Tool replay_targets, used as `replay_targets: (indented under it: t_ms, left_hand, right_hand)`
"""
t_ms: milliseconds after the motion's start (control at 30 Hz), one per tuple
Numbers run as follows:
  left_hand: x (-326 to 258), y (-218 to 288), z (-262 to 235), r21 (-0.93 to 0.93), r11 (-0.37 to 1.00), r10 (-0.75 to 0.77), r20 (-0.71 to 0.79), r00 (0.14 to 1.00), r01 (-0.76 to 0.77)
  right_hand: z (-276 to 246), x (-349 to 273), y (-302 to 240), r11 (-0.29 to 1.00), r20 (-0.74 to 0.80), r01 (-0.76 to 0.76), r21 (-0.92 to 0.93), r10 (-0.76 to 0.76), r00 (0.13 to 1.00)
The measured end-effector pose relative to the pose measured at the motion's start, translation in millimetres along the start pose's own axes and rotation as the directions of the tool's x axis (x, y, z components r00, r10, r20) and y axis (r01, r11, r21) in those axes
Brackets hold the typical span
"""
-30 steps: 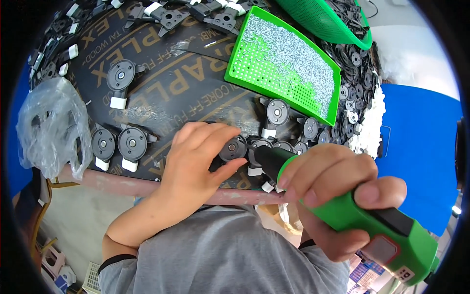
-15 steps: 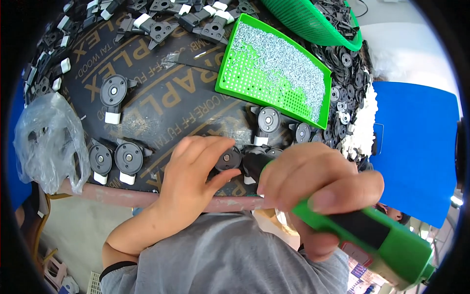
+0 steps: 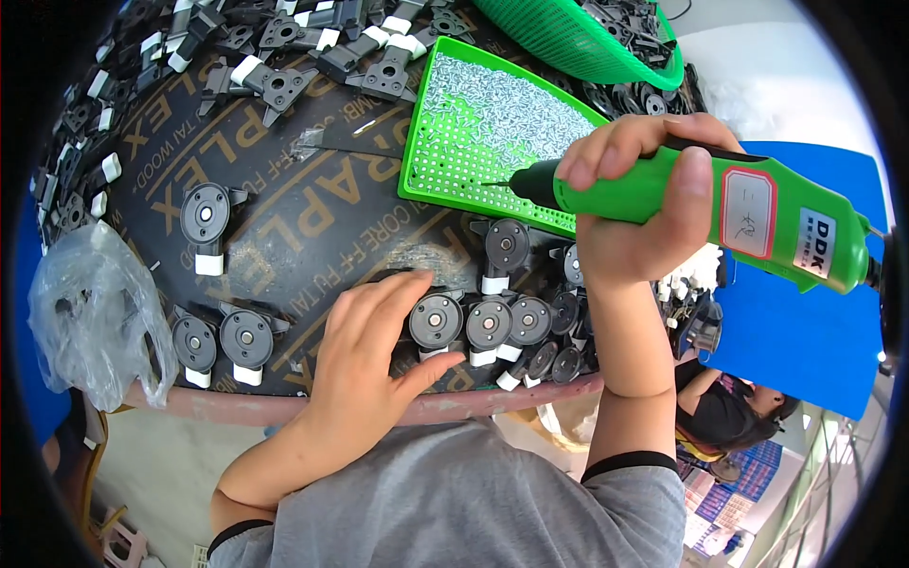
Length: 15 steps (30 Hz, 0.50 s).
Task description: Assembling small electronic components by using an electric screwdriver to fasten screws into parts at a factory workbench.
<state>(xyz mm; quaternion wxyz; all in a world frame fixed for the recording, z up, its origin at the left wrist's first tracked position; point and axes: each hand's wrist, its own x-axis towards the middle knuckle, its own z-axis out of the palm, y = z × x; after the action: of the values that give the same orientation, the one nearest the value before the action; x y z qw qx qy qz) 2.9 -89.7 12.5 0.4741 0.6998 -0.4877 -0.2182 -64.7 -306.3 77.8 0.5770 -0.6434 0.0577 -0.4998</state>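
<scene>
My right hand (image 3: 653, 189) is wrapped round a green electric screwdriver (image 3: 615, 197), lying nearly level. The driver's thin bit points left over the green perforated tray (image 3: 409, 180), which holds many small silver screws (image 3: 511, 104). At the table's near edge, my left hand (image 3: 369, 341) curves around a black round wheel-like part (image 3: 436, 320), fingers and thumb apart. Its thumb crosses near the part's white end. To the right of this part lie similar discs (image 3: 490, 324), several with white ends; another black disc (image 3: 507, 244) lies below the tray.
More disc parts (image 3: 247, 338) lie at the left, beside a clear plastic bag (image 3: 99, 312). Black brackets with white ends (image 3: 284, 87) pile along the far side. A green basket (image 3: 578, 43) stands beyond the tray. Another person (image 3: 729, 412) is at the right.
My right hand has lifted the screwdriver up and away from the near-edge parts to over the screw tray. My left hand stays around the disc part, which shows more fully.
</scene>
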Motion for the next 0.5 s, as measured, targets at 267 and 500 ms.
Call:
replay_targets:
  t_ms: [267,500]
  left_hand:
    - [-2,-2,0,0.003,0.999,0.042,-0.001,0.999,-0.042]
    - [-3,-5,0,0.0,1.0,-0.009,-0.023,1.0,0.009]
  right_hand:
    - [-7,-2,0,0.986,0.117,-0.041,-0.16,0.06,0.991]
    - [-8,-2,-41,0.997,0.285,0.025,0.077,-0.046,0.957]
